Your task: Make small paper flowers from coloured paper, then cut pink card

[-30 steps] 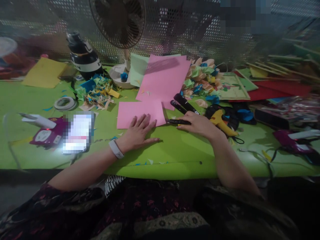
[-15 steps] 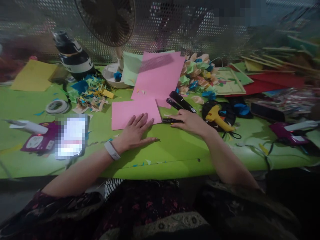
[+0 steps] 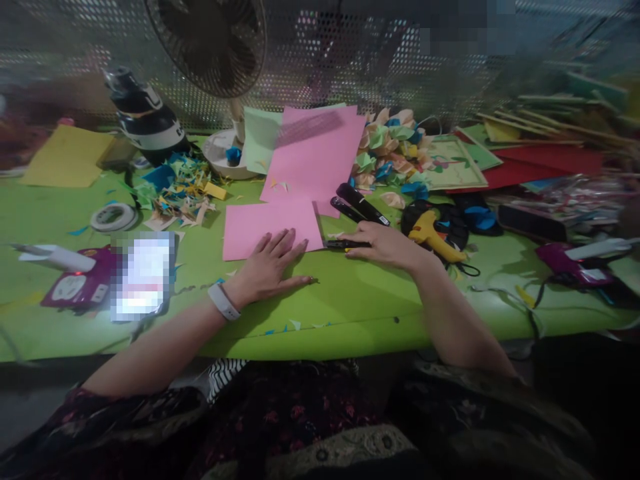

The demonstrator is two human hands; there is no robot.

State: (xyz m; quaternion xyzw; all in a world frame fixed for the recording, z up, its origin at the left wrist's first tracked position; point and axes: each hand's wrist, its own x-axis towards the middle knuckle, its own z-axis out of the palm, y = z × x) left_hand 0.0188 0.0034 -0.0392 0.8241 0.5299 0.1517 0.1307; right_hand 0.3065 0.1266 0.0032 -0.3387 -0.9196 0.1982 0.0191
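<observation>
My left hand [image 3: 273, 267] lies flat with fingers spread, its fingertips resting on a folded pink sheet of paper [image 3: 265, 223]. At the sheet's right corner, my right hand [image 3: 383, 245] has its thumb and fingers about a slim black tool with a bit of yellow [image 3: 343, 245]. The hand covers part of that tool, so its exact kind is unclear. Just behind the right hand lies a black stapler [image 3: 365, 203]. A larger pink sheet [image 3: 320, 150] spreads out behind the folded one.
A yellow glue gun [image 3: 435, 233] lies right of my right hand. Paper flowers [image 3: 390, 147] are heaped behind. On the left are paper scraps [image 3: 180, 190], a tape roll [image 3: 115, 217], a lit phone [image 3: 145, 273] and a black bottle [image 3: 150, 120]. A fan [image 3: 213, 40] stands at the back.
The view has shifted very slightly. My right hand has edged a little to the right, still at the black tool. My left hand and the folded pink sheet stay in place.
</observation>
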